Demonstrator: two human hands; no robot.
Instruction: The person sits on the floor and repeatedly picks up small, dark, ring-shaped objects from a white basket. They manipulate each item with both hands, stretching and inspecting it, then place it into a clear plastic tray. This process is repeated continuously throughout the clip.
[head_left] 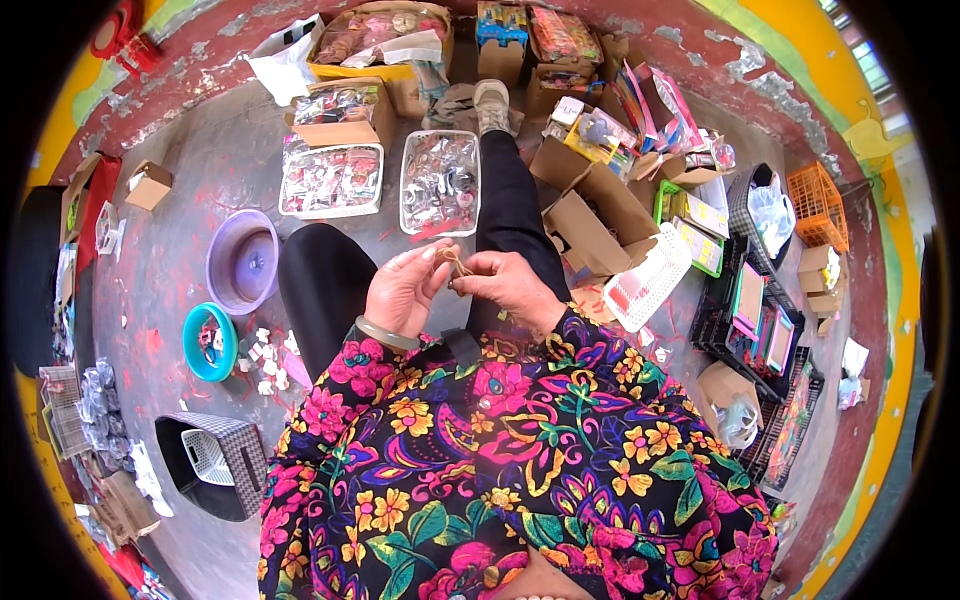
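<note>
In front of my lap, my left hand (402,290) and my right hand (515,287) meet over a thin brown looped cord (453,262). The left fingertips pinch the cord's upper end. My right thumb and fingers close on its lower part, where a small dark bit shows that is too small to make out. A pale bangle circles my left wrist. Just beyond my hands stands a white basket (441,180) of small clear-wrapped items. Left of it is a second white basket (331,180) with similar packets.
On the left are a purple basin (243,262), a teal bowl (210,342) and a checked bin (214,466) on its side. An open cardboard box (592,225) and a white perforated tray (648,277) lie right. Black crates (750,325) and an orange crate (818,206) stand farther right.
</note>
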